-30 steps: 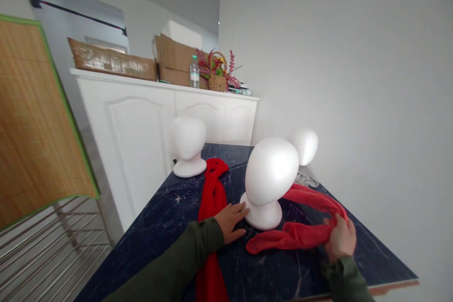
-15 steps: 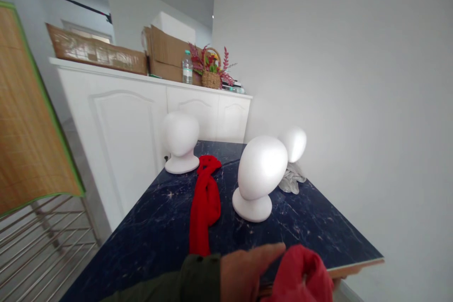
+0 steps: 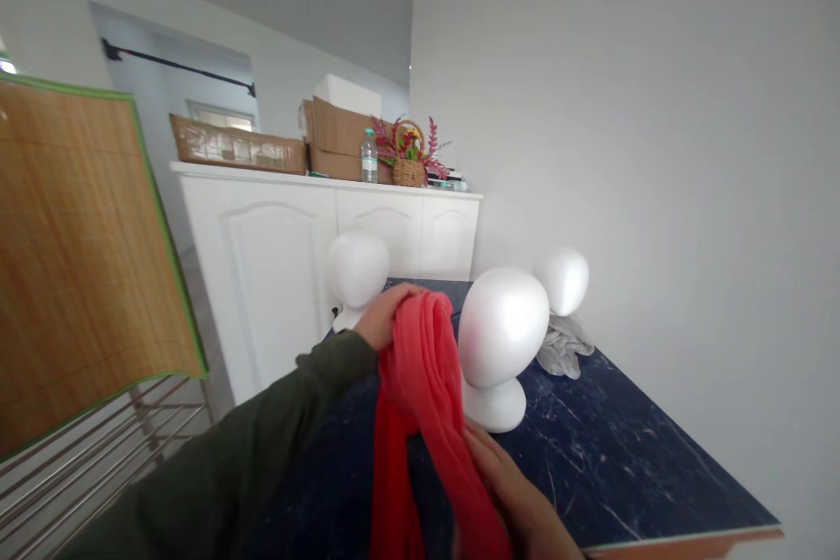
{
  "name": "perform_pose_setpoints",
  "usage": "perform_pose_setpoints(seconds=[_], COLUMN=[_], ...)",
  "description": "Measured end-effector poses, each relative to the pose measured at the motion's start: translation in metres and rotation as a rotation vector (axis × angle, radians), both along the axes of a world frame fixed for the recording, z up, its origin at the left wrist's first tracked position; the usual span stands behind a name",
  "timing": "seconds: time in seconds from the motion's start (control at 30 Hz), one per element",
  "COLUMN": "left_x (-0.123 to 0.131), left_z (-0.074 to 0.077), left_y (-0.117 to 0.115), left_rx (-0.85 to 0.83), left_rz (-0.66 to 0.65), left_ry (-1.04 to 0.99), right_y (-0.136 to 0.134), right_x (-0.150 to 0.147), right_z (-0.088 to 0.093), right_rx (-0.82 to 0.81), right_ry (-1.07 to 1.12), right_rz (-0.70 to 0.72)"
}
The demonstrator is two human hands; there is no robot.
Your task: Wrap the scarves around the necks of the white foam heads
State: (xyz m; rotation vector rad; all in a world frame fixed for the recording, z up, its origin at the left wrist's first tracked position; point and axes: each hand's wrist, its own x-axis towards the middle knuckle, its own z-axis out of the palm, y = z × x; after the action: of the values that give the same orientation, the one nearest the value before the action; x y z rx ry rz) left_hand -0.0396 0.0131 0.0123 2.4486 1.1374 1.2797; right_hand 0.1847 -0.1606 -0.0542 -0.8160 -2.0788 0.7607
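A coral-red folded scarf (image 3: 430, 367) stretches between my two hands above the dark blue marbled table (image 3: 591, 455). Its far, looped end is in my left hand (image 3: 388, 315), whose fingers are mostly behind the cloth. Lower down, my right hand (image 3: 508, 486) grips the scarf's near part from the right side, fingers partly hidden. A deeper red scarf (image 3: 394, 490) lies on the table beneath, largely covered. Just right of the coral cloth stands a white foam head (image 3: 504, 328). Another foam head (image 3: 358, 267) is behind my left hand.
A third white head (image 3: 563, 280) stands at the far right, a crumpled grey cloth (image 3: 564, 346) at its base. Behind is a white cabinet (image 3: 276, 254) bearing boxes, a bottle (image 3: 369, 157) and a flower basket (image 3: 408, 172). A metal rack (image 3: 131, 429) stands at the left.
The coral scarf has moved left and away from me, over the red one. My left hand reached forward with it, and my right hand came into view. The camera view shifted slightly.
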Motion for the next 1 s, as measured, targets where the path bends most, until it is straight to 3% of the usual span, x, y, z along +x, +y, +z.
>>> perform_pose_setpoints(seconds=[0.03, 0.1, 0.2, 0.3, 0.43, 0.5, 0.63, 0.8, 1.0], left_x=[-0.003, -0.005, -0.007, -0.012, -0.007, 0.007, 0.037, 0.047, 0.05], left_z=[0.003, -0.009, -0.054, -0.104, -0.143, -0.152, -0.166, -0.175, -0.158], left_y=[0.023, 0.058, 0.083, 0.08, 0.056, 0.041, 0.019, 0.009, 0.0], left_rx=[0.035, -0.036, -0.17, -0.183, -0.105, -0.061, -0.066, -0.097, -0.097], left_rz=[0.074, 0.18, 0.299, 0.357, 0.346, 0.26, 0.065, -0.109, -0.11], left_ry=[0.032, 0.132, 0.197, 0.224, 0.226, 0.201, 0.169, 0.204, 0.161], right_y=[0.012, 0.032, 0.053, 0.069, 0.102, 0.124, 0.166, 0.181, 0.167], right_x=[-0.013, -0.032, -0.035, -0.004, 0.048, 0.061, 0.052, 0.023, 0.008], right_z=[-0.008, -0.027, -0.063, -0.101, -0.126, -0.124, -0.111, -0.106, -0.106], right_rx=[-0.003, -0.004, 0.008, -0.054, -0.033, 0.099, 0.207, 0.16, 0.18], right_ry=[0.005, -0.029, -0.116, -0.15, -0.067, -0.055, -0.111, 0.042, 0.126], right_rz=[-0.002, 0.004, -0.018, -0.209, -0.73, -0.886, -0.883, -0.796, -0.469])
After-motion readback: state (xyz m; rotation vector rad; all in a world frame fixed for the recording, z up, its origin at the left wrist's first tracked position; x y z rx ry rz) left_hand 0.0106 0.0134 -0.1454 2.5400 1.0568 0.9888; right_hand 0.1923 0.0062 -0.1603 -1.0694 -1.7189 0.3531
